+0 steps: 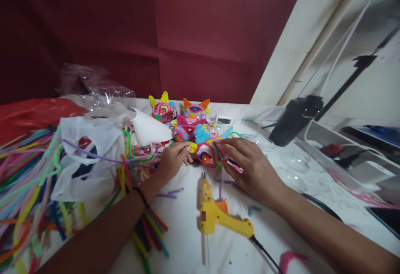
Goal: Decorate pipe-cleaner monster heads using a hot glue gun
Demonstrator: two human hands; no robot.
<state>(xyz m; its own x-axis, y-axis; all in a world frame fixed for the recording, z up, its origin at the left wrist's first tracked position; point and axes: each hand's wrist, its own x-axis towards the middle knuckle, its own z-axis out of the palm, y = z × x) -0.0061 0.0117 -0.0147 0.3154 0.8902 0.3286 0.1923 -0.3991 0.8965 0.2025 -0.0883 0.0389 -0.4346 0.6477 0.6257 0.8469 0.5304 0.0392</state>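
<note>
Left forearm (103,232) and right forearm (328,224) bare, angled inward, short of the white marbled table's (183,224) far edge. Left hand (172,161): fingers curled, thumb and forefinger pinched; thin black band (141,197) at wrist. Right hand (254,167): back uppermost, fingers bent, tips leftward, thumb below. Hands near, not touching.

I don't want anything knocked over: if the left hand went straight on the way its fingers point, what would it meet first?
Past the yellow piece it seems to pinch, the left hand would probably meet the colourful toy with blue ears first, though depth is hard to judge.
</note>
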